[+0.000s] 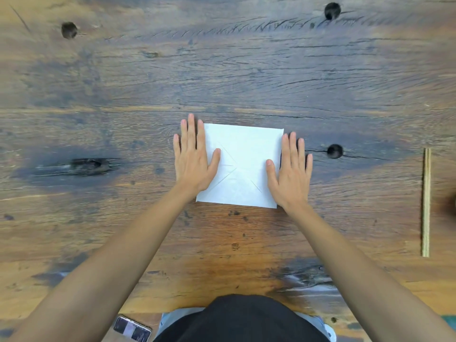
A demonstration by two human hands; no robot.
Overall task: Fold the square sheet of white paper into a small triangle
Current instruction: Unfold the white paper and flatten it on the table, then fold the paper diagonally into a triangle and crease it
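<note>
A square sheet of white paper (243,156) lies flat and unfolded on the wooden table (222,70), with faint diagonal and horizontal crease lines across it. My left hand (193,159) lies palm down over the paper's left edge, fingers spread, thumb resting on the sheet. Over the right edge my right hand (290,171) lies flat in the same way, its thumb on the paper. Neither hand grips anything.
A pair of pale wooden chopsticks (426,202) lies lengthwise at the right. A phone (132,328) rests at the near edge by my lap. Dark knot holes (334,151) mark the worn planks.
</note>
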